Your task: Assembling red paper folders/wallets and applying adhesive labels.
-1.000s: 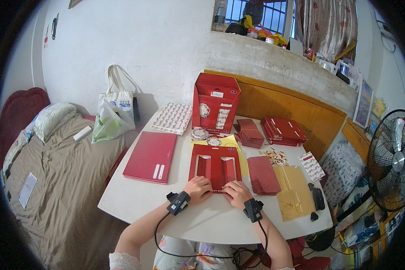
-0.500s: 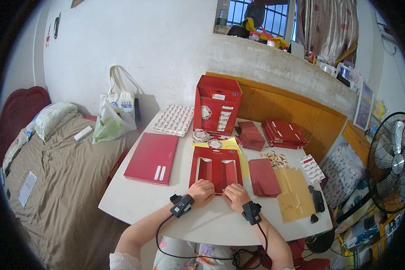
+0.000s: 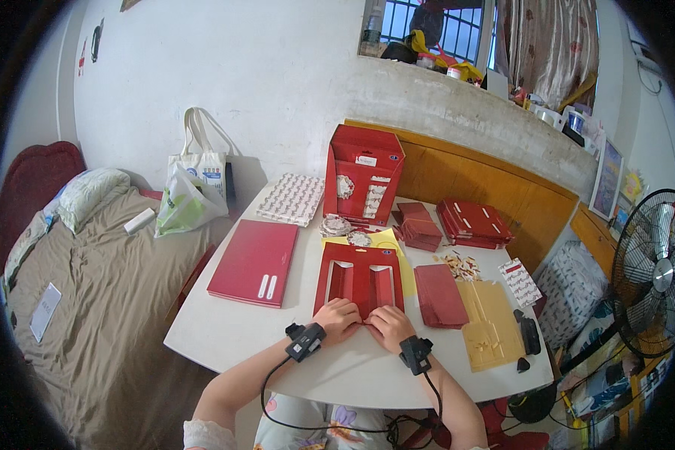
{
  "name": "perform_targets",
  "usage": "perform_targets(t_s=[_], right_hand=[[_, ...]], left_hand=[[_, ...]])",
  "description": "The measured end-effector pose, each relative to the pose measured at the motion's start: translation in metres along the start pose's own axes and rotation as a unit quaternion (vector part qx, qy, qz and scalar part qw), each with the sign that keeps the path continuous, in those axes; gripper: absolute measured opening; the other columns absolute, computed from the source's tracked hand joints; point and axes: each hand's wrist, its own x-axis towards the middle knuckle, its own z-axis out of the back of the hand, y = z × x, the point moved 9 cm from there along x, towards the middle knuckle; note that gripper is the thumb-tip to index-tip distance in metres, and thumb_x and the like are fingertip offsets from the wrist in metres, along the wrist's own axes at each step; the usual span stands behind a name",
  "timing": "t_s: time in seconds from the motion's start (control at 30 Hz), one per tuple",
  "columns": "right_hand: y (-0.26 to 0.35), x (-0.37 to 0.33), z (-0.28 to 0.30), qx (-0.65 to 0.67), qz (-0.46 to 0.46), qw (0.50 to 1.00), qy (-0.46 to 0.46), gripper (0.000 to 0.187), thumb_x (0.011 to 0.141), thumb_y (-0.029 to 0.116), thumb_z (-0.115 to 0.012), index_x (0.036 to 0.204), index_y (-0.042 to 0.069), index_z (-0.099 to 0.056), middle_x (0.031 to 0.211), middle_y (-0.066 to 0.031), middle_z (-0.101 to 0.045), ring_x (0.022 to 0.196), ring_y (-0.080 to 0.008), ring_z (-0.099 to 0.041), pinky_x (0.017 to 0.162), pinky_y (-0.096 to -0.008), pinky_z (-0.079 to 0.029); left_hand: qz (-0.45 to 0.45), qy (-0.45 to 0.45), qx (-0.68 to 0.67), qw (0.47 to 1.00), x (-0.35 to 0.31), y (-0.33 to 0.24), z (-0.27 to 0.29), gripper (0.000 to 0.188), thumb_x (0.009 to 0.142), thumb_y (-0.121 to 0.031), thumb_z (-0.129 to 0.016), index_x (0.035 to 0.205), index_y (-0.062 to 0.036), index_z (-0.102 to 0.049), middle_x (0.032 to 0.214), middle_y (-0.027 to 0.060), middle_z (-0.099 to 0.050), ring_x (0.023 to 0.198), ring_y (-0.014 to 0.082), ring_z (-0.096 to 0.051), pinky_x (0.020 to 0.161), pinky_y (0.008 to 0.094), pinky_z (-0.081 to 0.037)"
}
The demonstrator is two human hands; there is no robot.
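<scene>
A flat red cardboard package (image 3: pixel 361 281) with two cut-out windows and a hang slot at its far edge lies in front of me on the table. My left hand (image 3: pixel 339 320) is at its near left edge, fingers curled onto the card. My right hand (image 3: pixel 389 328) pinches the near edge right of the middle, fingers bent; the fingertips are partly hidden. A yellow sheet (image 3: pixel 408 279) lies partly under the package. Just right is a stack of plain dark red cards (image 3: pixel 440 296). On the left lies a pile of large red card sheets (image 3: pixel 253 264).
A finished-looking red box (image 3: pixel 364 169) stands at the back, beside white patterned card (image 3: pixel 291 199). Red stacks (image 3: pixel 472 223), small scraps (image 3: pixel 457 266) and a tan board (image 3: pixel 493 315) occupy the right side. A fan (image 3: pixel 658 270) stands at far right, a bed (image 3: pixel 101 300) at left.
My right hand has slid slightly left along the near edge of the package, closer to my left hand. The left hand has hardly moved.
</scene>
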Motion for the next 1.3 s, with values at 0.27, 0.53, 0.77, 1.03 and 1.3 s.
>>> perform_targets(t_s=[0.27,0.53,0.77,1.03,1.3], right_hand=[[0.003,0.002,-0.004,0.000,0.007,1.000,0.008,0.011,0.071,0.006,-0.069,0.079,0.003,-0.062,0.080,-0.0074,-0.056,0.080,-0.0246,-0.056,0.071,-0.0364,-0.046],[0.004,0.002,0.000,0.003,0.005,1.000,0.003,0.011,0.071,0.009,-0.070,0.078,0.005,-0.062,0.079,-0.0064,-0.056,0.080,-0.0242,-0.056,0.071,-0.0363,-0.046],[-0.007,-0.004,0.007,0.016,-0.016,1.000,-0.006,0.014,0.070,0.010,-0.073,0.078,0.006,-0.062,0.081,-0.0054,-0.057,0.082,-0.0235,-0.057,0.072,-0.0357,-0.046],[-0.005,-0.002,0.004,-0.009,-0.010,1.000,0.000,0.013,0.069,0.006,-0.071,0.074,0.005,-0.059,0.078,-0.0062,-0.057,0.079,-0.0239,-0.056,0.069,-0.0361,-0.045],[-0.004,-0.005,0.006,-0.008,-0.012,1.000,-0.010,0.014,0.067,0.005,-0.073,0.073,0.006,-0.061,0.078,-0.0044,-0.060,0.078,-0.0223,-0.058,0.069,-0.0343,-0.045]], left_hand=[[-0.010,0.000,0.018,1.000,0.003,-0.005,-0.002,0.009,0.071,-0.011,-0.067,0.077,-0.0063,-0.063,0.080,0.0067,-0.059,0.079,0.0250,-0.058,0.072,0.0367,-0.047],[-0.006,0.006,0.002,1.000,0.001,-0.002,-0.001,0.010,0.071,-0.012,-0.068,0.079,-0.0064,-0.064,0.082,0.0065,-0.060,0.082,0.0253,-0.059,0.074,0.0364,-0.047],[0.002,0.013,-0.021,1.000,-0.007,0.007,0.014,0.011,0.070,-0.012,-0.070,0.079,-0.0068,-0.064,0.087,0.0065,-0.062,0.085,0.0253,-0.060,0.076,0.0366,-0.048],[-0.019,0.043,-0.027,0.999,-0.005,0.010,0.009,0.006,0.071,-0.009,-0.069,0.074,-0.0068,-0.064,0.079,0.0049,-0.062,0.081,0.0239,-0.060,0.075,0.0359,-0.048],[-0.010,0.037,-0.038,0.999,-0.009,0.009,0.013,0.006,0.073,-0.010,-0.069,0.076,-0.0068,-0.065,0.083,0.0043,-0.064,0.084,0.0234,-0.061,0.077,0.0356,-0.048]])
